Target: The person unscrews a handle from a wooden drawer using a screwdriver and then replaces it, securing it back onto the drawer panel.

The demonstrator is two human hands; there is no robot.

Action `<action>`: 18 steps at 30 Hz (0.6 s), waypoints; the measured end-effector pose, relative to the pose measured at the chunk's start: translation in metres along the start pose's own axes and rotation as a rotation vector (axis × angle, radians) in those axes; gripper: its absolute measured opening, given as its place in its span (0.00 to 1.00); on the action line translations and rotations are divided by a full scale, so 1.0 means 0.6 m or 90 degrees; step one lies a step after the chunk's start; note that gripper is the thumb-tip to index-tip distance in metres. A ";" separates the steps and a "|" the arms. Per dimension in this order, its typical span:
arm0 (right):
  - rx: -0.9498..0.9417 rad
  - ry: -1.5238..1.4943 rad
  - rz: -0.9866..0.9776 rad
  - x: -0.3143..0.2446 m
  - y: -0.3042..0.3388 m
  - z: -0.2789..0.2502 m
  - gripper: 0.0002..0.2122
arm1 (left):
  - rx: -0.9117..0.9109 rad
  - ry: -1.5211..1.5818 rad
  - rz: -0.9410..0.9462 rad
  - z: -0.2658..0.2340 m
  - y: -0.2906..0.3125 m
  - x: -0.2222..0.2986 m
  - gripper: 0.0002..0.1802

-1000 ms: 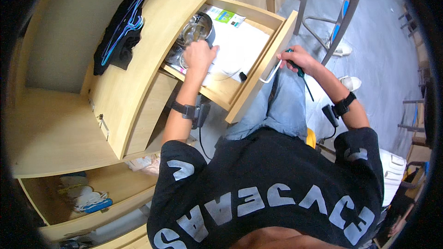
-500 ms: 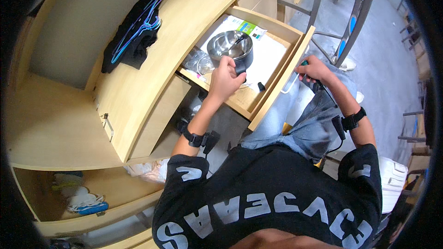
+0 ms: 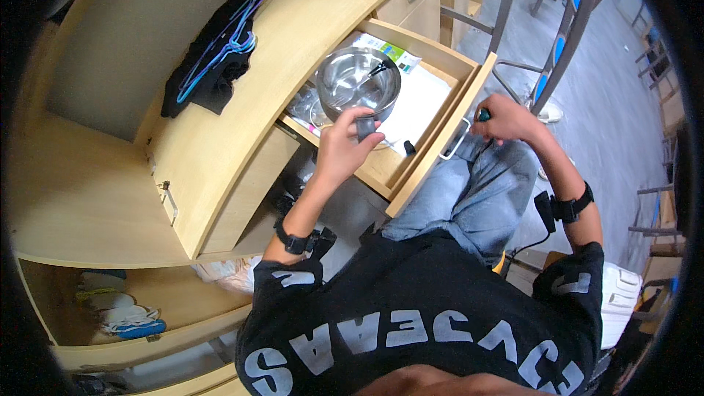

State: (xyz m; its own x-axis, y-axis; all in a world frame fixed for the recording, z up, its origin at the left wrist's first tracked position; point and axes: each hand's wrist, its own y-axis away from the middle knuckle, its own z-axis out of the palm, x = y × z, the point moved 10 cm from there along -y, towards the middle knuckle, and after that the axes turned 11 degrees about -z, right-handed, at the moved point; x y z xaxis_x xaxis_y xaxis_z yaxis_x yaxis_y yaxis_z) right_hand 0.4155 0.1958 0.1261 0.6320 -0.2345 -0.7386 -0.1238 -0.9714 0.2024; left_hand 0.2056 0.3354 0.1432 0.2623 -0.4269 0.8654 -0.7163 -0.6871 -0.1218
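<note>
My left hand [image 3: 345,145] is closed round the short grey handle of a steel pot [image 3: 337,99], held above the open drawer [image 3: 477,77]. A thin utensil with a black end [image 3: 379,68] lies in the pot. My right hand [image 3: 502,119] is closed just off the drawer's front, near its white handle [image 3: 456,139]. Between its fingers shows a dark green object [image 3: 484,114], mostly hidden, whose kind I cannot make out. White paper [image 3: 425,103], a green-and-white packet [image 3: 389,50], clear plastic [image 3: 304,106] and a small black piece [image 3: 409,148] lie in the drawer.
On the wooden desk [image 3: 293,44] at the left lie black cloth [image 3: 220,66] and blue and purple hangers [image 3: 238,42]. A metal-framed chair [image 3: 561,44] stands beyond the drawer. A lower compartment holds shoes [image 3: 132,319]; a white case [image 3: 620,297] is at right.
The pot has come up and toward me, tilting so that more of its inside shows. My right hand has turned, hiding more of the green object, and the paper near my lap is out of sight.
</note>
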 end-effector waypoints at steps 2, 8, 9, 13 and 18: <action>-0.013 0.021 -0.015 0.007 -0.006 0.006 0.08 | 0.022 0.116 -0.024 -0.039 -0.012 0.011 0.22; 0.034 -0.012 -0.068 -0.013 -0.008 -0.023 0.09 | 0.184 0.139 -0.013 -0.186 -0.078 0.017 0.19; 0.051 -0.028 -0.087 -0.027 -0.010 -0.029 0.09 | 0.213 0.102 -0.011 -0.212 -0.087 0.006 0.19; 0.177 0.045 -0.223 -0.088 0.011 -0.080 0.09 | 0.293 0.134 -0.029 -0.295 -0.106 -0.058 0.21; 0.435 -0.030 -0.334 -0.133 0.134 -0.178 0.12 | 0.427 -0.434 -0.226 -0.364 -0.060 -0.014 0.46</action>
State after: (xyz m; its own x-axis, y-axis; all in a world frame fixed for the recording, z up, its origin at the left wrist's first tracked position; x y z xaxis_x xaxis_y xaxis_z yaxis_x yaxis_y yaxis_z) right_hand 0.4368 0.1401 0.2701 0.7063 0.2635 -0.6571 -0.2676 -0.7599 -0.5924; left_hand 0.0878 0.4924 0.2465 0.8515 -0.2338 0.4694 -0.0700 -0.9377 -0.3402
